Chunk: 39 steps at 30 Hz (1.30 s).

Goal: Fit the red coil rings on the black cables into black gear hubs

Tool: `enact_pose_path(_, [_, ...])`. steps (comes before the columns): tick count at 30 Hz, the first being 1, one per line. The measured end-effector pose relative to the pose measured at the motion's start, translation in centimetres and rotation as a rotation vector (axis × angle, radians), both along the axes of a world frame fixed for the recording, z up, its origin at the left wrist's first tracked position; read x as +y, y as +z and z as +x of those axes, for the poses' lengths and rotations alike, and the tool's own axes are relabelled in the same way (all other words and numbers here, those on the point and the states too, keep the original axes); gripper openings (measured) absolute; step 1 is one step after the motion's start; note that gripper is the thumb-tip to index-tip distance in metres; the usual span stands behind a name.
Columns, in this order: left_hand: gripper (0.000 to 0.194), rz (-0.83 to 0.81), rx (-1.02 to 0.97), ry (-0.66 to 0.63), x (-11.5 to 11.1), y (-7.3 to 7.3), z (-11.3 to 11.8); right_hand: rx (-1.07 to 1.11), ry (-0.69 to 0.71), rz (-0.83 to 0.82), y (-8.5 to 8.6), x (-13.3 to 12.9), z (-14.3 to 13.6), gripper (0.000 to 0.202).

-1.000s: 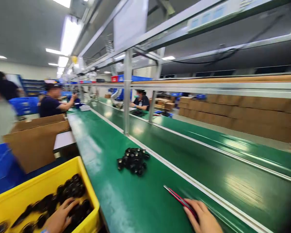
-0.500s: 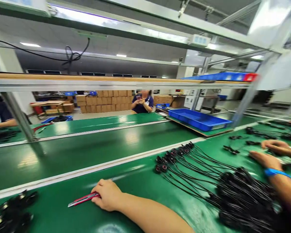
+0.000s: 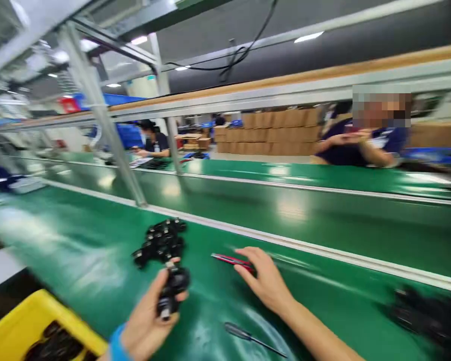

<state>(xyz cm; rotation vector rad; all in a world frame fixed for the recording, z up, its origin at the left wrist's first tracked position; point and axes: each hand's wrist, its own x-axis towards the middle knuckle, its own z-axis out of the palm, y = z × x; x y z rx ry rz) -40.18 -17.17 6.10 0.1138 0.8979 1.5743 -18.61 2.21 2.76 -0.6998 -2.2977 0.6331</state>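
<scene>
My left hand (image 3: 148, 311), with a blue band at the wrist, is closed around a black plastic part (image 3: 175, 286) that has a shiny metal end. Just beyond it, a pile of similar black parts (image 3: 161, 240) lies on the green work surface. My right hand (image 3: 263, 276) has its thumb and fingers apart at the handle end of a red utility knife (image 3: 231, 259). The knife lies on the surface, its blade end pointing left. Nearer to me, a screwdriver (image 3: 238, 331) with a dark handle rests between the two arms.
A yellow bin (image 3: 18, 321) holding dark parts stands at the lower left. Blurred black cables (image 3: 424, 316) lie at the right. A metal post (image 3: 113, 135) rises behind the parts pile. Across the bench sit a person (image 3: 364, 135) and another further left.
The view has swung left. My right hand, earlier closed on the utility knife, has opened its fingers around the handle end. My left hand has come into view holding a black part.
</scene>
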Motion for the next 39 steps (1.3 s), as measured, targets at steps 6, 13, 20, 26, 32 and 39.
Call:
enact_pose_path(6, [0.076, 0.022, -0.198, -0.128, 5.3, 0.2, 3.4, 0.248, 0.214, -0.041, 2.2, -4.6, -1.0, 0.036])
enact_pose_path(13, [0.058, 0.018, -0.152, -0.177, 4.6, -0.8, 3.7, 0.349, 0.199, -0.348, 0.7, -5.8, -2.3, 0.036])
enact_pose_path(20, [0.055, 0.193, 0.115, -0.162, 3.7, -1.5, 4.6, 0.327, 0.171, -0.380, 0.4, -5.6, -1.3, 0.032])
enact_pose_path(26, [0.052, 0.294, 0.764, -0.099, 3.2, -0.6, 3.8, 0.325, 0.183, -0.486, 1.1, -5.3, -1.0, 0.020])
enact_pose_path(32, [0.056, 0.317, 1.121, -0.102, 3.2, -0.7, 3.2, 0.241, 0.280, -0.855, 1.1, -5.8, -1.2, 0.027])
enact_pose_path(39, [0.065, 0.414, 1.673, -0.064, 2.5, -1.2, 2.2, 0.291, 0.290, -0.935, 1.3, -6.0, -1.0, 0.014])
